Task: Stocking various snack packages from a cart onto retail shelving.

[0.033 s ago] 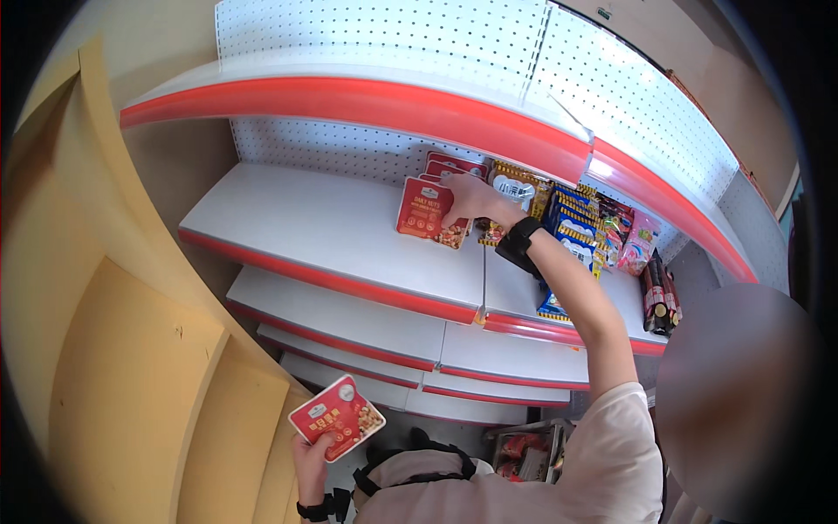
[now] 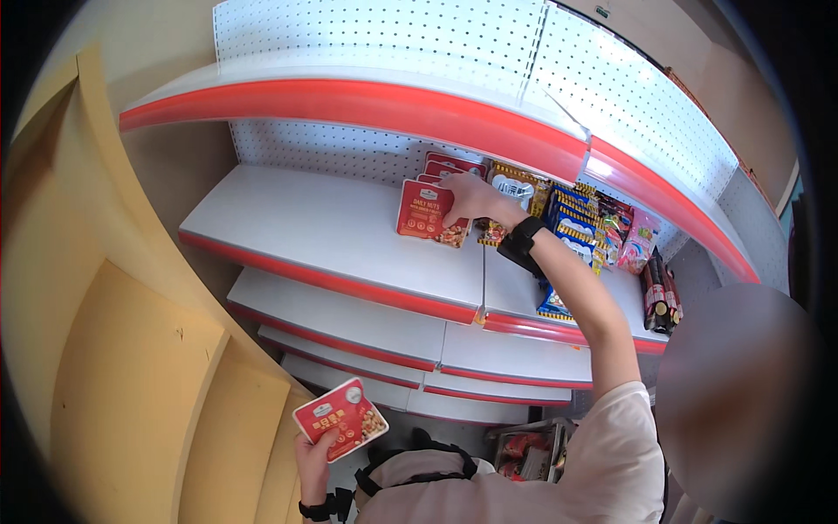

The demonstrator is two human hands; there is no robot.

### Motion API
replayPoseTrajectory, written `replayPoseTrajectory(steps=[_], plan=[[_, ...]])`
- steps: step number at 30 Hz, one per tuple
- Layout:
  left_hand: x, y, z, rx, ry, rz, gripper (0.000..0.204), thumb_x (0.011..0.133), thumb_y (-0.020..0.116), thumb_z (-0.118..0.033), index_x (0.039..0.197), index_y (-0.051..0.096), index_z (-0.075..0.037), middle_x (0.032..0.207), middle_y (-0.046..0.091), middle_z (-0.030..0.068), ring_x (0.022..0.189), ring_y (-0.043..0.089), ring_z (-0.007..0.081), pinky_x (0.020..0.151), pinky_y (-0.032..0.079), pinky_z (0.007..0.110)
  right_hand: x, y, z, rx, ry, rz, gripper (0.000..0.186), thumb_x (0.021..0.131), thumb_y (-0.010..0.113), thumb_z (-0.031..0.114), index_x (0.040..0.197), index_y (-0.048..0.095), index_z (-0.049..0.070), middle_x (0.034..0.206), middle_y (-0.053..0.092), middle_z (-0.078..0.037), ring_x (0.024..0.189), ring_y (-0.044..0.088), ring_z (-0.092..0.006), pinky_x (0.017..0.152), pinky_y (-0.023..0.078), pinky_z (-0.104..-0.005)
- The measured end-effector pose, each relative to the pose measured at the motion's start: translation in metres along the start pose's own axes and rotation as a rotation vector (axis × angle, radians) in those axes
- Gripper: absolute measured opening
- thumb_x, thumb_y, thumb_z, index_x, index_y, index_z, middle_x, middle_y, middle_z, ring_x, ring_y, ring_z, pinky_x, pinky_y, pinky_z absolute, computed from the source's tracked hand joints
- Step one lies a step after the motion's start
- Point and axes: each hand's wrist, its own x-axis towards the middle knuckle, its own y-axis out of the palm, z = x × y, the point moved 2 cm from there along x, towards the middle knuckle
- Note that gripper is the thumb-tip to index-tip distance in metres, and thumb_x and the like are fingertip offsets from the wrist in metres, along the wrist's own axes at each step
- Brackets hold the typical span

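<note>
My left hand (image 2: pixel 314 458) is closed on the near edge of a flat red nut pack (image 2: pixel 336 422), low at the left in front of the shelves. The pack has a white rim and a picture of nuts on its face. On the main shelf my right hand (image 2: pixel 476 199) grips another red nut pack (image 2: pixel 423 210) by its right side, with the thumb over its front. That pack leans back slightly, and more red packs (image 2: pixel 454 163) stand in a row behind it. Part of its right side is hidden by my fingers.
Right of the red packs lie yellow snack bags (image 2: pixel 515 186), blue snack bags (image 2: pixel 574 227), a pink bag (image 2: pixel 640 240) and dark tubular packs (image 2: pixel 659 297). An upper shelf's red edge (image 2: pixel 349 96) overhangs. Yellow panels (image 2: pixel 131 367) flank the left; a filled basket (image 2: pixel 532 450) stands below.
My left hand and its nut pack have shifted very slightly to the right. My right hand stays on the shelf pack.
</note>
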Motion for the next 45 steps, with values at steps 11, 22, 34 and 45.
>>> replayPoseTrajectory(steps=[11, 22, 34, 45], plan=[[-0.006, 0.052, -0.011, 0.418, 0.084, 0.377, 0.02, 0.084, 0.07, -0.008, 0.1, 0.067, 0.004, 0.093, 0.069, 0.0071, 0.08, 0.064, 0.0111, 0.073, 0.05, 0.025, -0.135, -0.078, 0.066, 0.331, -0.101, -0.06, 0.048, 0.072, 0.079, 0.015, 0.113, 0.06, -0.002, 0.097, 0.066, -0.017, 0.088, 0.065, -0.0245, 0.079, 0.051, -0.0326], [-0.019, 0.115, 0.028, 0.668, 0.394, 0.944, 0.019, 0.076, 0.075, -0.012, 0.093, 0.073, -0.003, 0.119, 0.056, 0.0144, 0.097, 0.062, 0.0268, 0.081, 0.051, 0.034, -0.333, 0.079, 0.091, 0.398, 0.192, 0.233, 0.028, 0.074, 0.07, 0.009, 0.099, 0.059, 0.003, 0.087, 0.062, -0.017, 0.086, 0.06, -0.0383, 0.072, 0.049, -0.0434], [-0.123, 0.152, 0.093, 0.972, 0.343, 1.442, 0.021, 0.08, 0.07, -0.022, 0.096, 0.072, -0.008, 0.114, 0.061, 0.0115, 0.09, 0.064, 0.0288, 0.079, 0.052, 0.033, -0.482, 0.179, 0.143, 0.557, 0.09, 0.348, 0.021, 0.076, 0.063, 0.008, 0.095, 0.056, 0.002, 0.086, 0.061, -0.015, 0.084, 0.06, -0.0367, 0.069, 0.049, -0.0457], [-0.289, 0.17, 0.165, 1.034, 0.28, 0.984, 0.024, 0.082, 0.069, -0.019, 0.099, 0.069, -0.002, 0.099, 0.068, 0.0155, 0.086, 0.065, 0.0318, 0.078, 0.052, 0.035, -0.637, 0.181, 0.074, 1.119, 0.348, 0.098, 0.04, 0.078, 0.076, 0.016, 0.109, 0.055, 0.0, 0.085, 0.065, -0.01, 0.076, 0.066, -0.0145, 0.068, 0.052, -0.0274]])
